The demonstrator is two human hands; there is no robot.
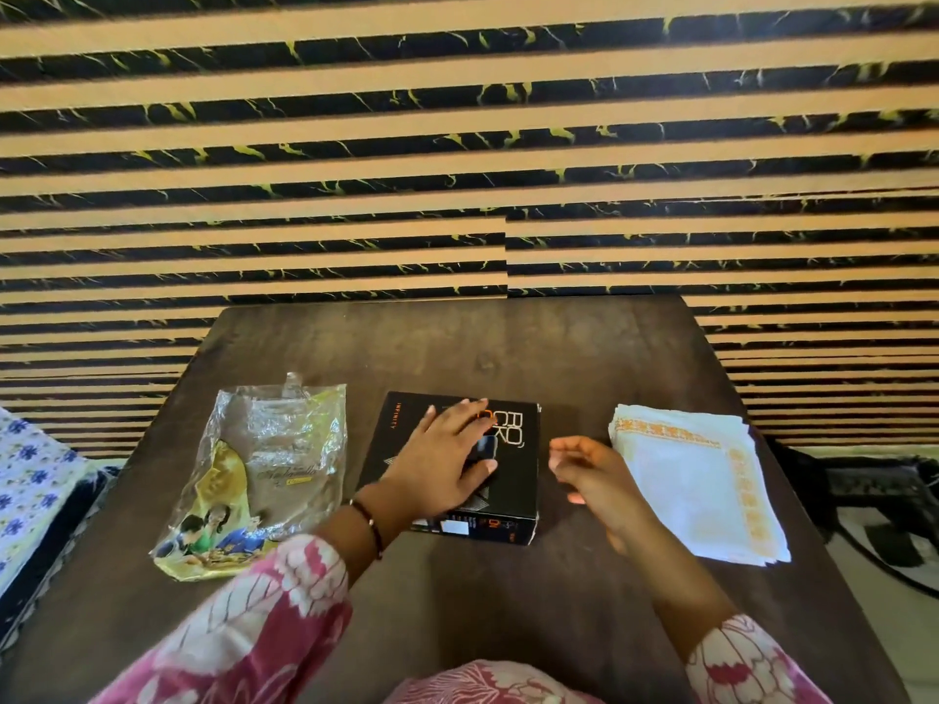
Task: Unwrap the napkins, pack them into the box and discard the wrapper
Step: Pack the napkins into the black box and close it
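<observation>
Left hand (pixel 447 459) lies flat, fingers (pixel 465 414) spread wide, palm down on the closed black box (pixel 508 480) at mid bench (pixel 457 348); right hand (pixel 589 475) hovers just right of the box, fingers loosely curled, holding nothing. Stack of white napkins (pixel 696 490) with orange border lies unwrapped at right, beside the right hand. Empty clear wrapper (pixel 254 480) lies crumpled left of the box.

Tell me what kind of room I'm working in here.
Probably a room in a home, not a workshop. A dark wooden table stands against a striped tan-and-black wall, with floral bedding or a cushion at its left edge.
</observation>
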